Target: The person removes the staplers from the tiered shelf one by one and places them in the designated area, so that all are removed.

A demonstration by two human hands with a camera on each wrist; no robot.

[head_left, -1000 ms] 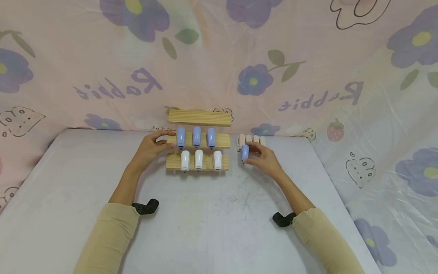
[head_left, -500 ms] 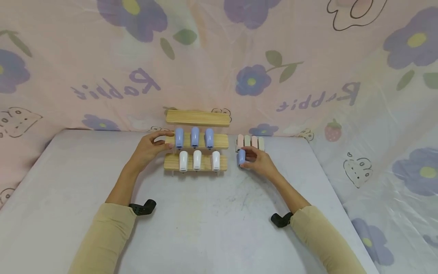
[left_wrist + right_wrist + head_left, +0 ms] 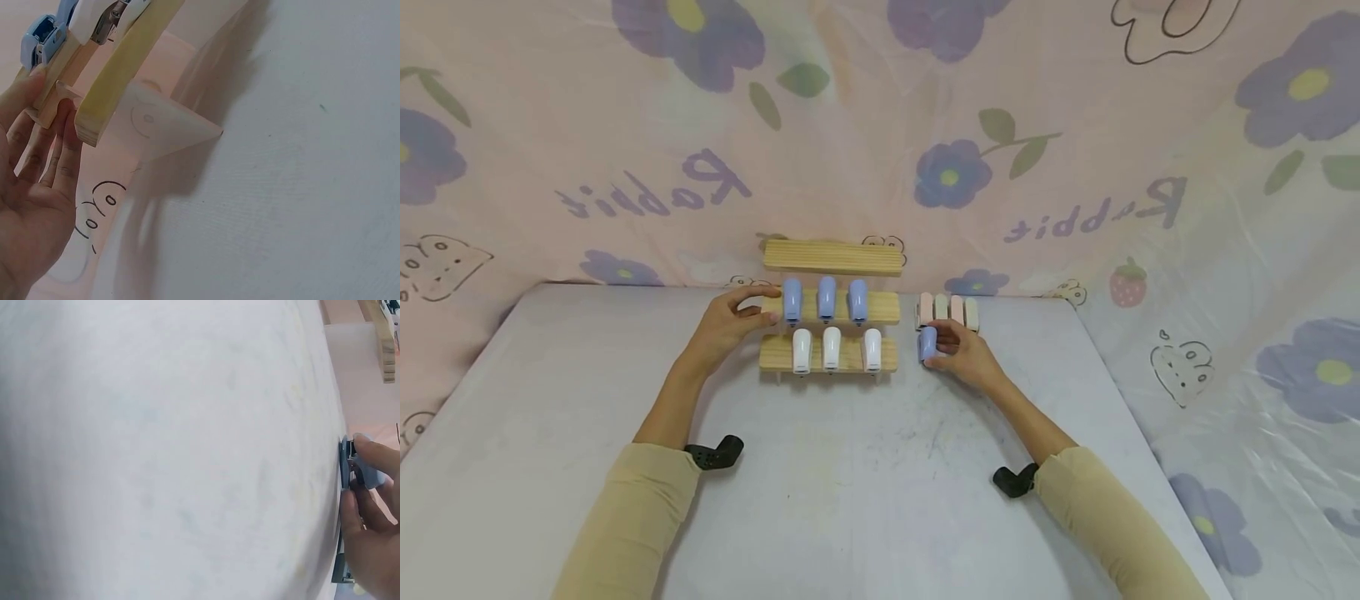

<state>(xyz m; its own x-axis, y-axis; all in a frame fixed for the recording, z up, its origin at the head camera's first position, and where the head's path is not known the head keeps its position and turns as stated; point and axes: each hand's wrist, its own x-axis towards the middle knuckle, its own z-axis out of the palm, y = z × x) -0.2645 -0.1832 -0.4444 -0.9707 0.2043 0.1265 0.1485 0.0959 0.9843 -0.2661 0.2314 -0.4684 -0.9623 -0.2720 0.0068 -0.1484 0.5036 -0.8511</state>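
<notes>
In the head view my left hand (image 3: 722,335) steadies the left end of the middle plank of a wooden tiered rack (image 3: 886,308). The left wrist view shows its thumb above that plank and the fingers beneath. Several small staplers stand on the rack: blue ones (image 3: 827,298) on the middle tier, white ones (image 3: 831,348) on the lowest. Right of the rack, my right hand (image 3: 972,360) pinches another blue stapler (image 3: 928,343) between thumb and fingers. Its base appears to meet the tabletop in the right wrist view (image 3: 373,478).
Behind the right hand, pink and pale green staplers (image 3: 957,308) form a row on the white table (image 3: 850,500). The rack's top plank (image 3: 832,257) bears nothing. A clear side panel (image 3: 162,122) supports the rack. A flowered cloth (image 3: 850,167) hangs at the back.
My right hand has brought the blue stapler down and slightly nearer, in front of the pink and green row. The left hand keeps its place on the rack.
</notes>
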